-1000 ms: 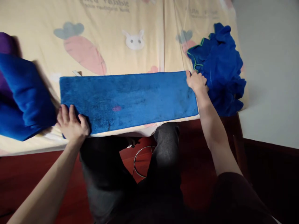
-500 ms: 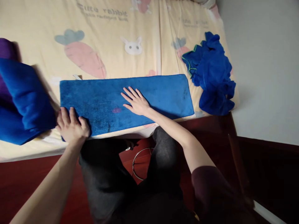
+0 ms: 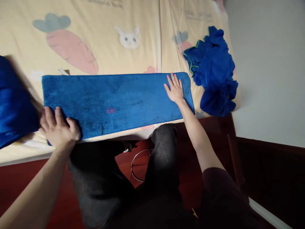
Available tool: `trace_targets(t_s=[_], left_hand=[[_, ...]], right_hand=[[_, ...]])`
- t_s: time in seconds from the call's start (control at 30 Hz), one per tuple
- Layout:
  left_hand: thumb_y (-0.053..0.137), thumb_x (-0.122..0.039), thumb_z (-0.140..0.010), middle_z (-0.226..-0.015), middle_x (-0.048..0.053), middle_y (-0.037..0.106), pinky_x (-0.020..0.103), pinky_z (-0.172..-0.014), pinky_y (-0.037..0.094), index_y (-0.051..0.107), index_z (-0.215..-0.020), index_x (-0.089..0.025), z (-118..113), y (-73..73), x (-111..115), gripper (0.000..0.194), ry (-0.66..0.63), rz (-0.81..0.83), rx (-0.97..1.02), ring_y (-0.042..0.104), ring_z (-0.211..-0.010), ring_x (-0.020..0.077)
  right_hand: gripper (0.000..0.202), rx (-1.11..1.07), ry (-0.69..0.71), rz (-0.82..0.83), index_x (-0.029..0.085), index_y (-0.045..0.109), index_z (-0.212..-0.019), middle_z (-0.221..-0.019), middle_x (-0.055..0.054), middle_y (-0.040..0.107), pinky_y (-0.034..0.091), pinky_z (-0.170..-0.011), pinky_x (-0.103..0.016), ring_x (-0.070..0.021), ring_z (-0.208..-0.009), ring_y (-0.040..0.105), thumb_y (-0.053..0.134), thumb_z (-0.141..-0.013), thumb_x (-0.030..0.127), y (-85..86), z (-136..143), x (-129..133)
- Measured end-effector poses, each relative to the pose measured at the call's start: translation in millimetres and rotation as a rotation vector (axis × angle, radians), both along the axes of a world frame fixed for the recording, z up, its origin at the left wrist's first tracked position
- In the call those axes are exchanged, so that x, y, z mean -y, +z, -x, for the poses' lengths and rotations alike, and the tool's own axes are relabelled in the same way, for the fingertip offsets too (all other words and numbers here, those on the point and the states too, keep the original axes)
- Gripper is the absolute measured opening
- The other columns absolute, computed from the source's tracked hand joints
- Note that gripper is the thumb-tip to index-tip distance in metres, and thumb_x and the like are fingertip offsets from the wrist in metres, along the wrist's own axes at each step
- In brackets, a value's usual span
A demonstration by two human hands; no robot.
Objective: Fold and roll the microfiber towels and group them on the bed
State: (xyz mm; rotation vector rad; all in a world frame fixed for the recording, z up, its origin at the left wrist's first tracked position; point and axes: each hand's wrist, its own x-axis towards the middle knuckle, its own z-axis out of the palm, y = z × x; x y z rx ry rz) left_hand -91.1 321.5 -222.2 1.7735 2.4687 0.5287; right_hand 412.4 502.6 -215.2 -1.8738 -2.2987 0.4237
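Observation:
A long blue towel [image 3: 133, 98] lies flat on the bed, with a pinkish stain and some dark marks on it. My left hand [image 3: 59, 128] rests on the towel's near left corner, fingers spread and nothing gripped. Toward the far right corner, my right hand [image 3: 175, 89] lies flat on the cloth with its fingers stretched out. A pale tag [image 3: 63, 72] pokes out from under the towel's far left edge.
Crumpled blue cloth [image 3: 214, 73] with green edging lies at the right on the patterned bed sheet [image 3: 107, 60]. Another blue cloth bundle [image 3: 15, 105] sits at the left. A grey wall [image 3: 269, 70] stands beyond the bed's right side.
My right hand has slid right across the towel, from its middle to near the far right corner. My left hand stays at the near left corner. The view has shifted slightly.

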Motion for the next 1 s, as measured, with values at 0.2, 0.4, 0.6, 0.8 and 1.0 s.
trace_targets(t_s=[0.2,0.4,0.6,0.8,1.0], left_hand=[[0.037,-0.056,-0.094,-0.179,0.004,0.029,0.059,-0.132,0.025,0.043,-0.167,-0.024,5.8,-4.2,-1.2,0.08,0.035,0.052,-0.002,0.032,-0.162,0.0348],[0.035,-0.05,-0.097,-0.179,0.004,0.028,0.052,-0.136,0.023,0.044,-0.165,-0.02,8.2,-10.0,-6.2,0.075,0.075,0.078,-0.037,0.03,-0.164,0.0285],[0.032,-0.044,-0.107,-0.179,0.019,0.022,0.061,-0.136,0.015,0.037,-0.167,-0.008,-5.8,4.3,-16.0,0.07,0.083,0.196,-0.002,0.015,-0.168,0.0349],[0.033,-0.049,-0.109,-0.18,0.016,0.019,0.062,-0.136,0.011,0.038,-0.168,-0.015,-102.1,3.3,-69.7,0.068,-0.368,0.168,-0.037,0.009,-0.169,0.0334],[0.028,-0.052,-0.111,-0.181,0.009,0.02,0.055,-0.138,0.011,0.038,-0.169,-0.021,-223.0,-20.4,-127.7,0.067,-0.745,0.036,-0.038,0.01,-0.17,0.0283]], right_hand=[[0.073,0.1,-0.201,0.005,0.018,0.014,-0.176,-0.182,-0.007,0.018,0.007,-0.135,-0.069,-0.0311,-0.17,0.007,0.017,-0.113,0.054,-3.3,-41.4,-19.2],[0.071,0.147,-0.218,0.098,0.024,0.013,-0.176,-0.183,-0.002,0.014,0.01,-0.135,-0.069,-0.0309,-0.171,0.003,0.019,-0.111,0.053,7.9,-37.5,-19.3],[0.071,0.125,-0.283,0.046,0.014,0.016,-0.175,-0.183,-0.013,0.01,0.013,-0.134,-0.067,-0.0316,-0.17,0.007,0.02,-0.112,0.046,14.1,-28.9,-12.9],[0.071,0.048,-0.3,-0.01,0.01,0.023,-0.173,-0.182,-0.016,0.013,0.004,-0.137,-0.054,-0.0261,-0.17,0.007,0.02,-0.114,0.05,7.8,-29.3,-11.6],[0.077,0.025,-0.3,-0.045,0.011,0.027,-0.172,-0.182,-0.016,0.016,0.004,-0.138,-0.053,-0.0263,-0.17,0.009,0.017,-0.112,0.06,6.5,-30.9,-10.6]])
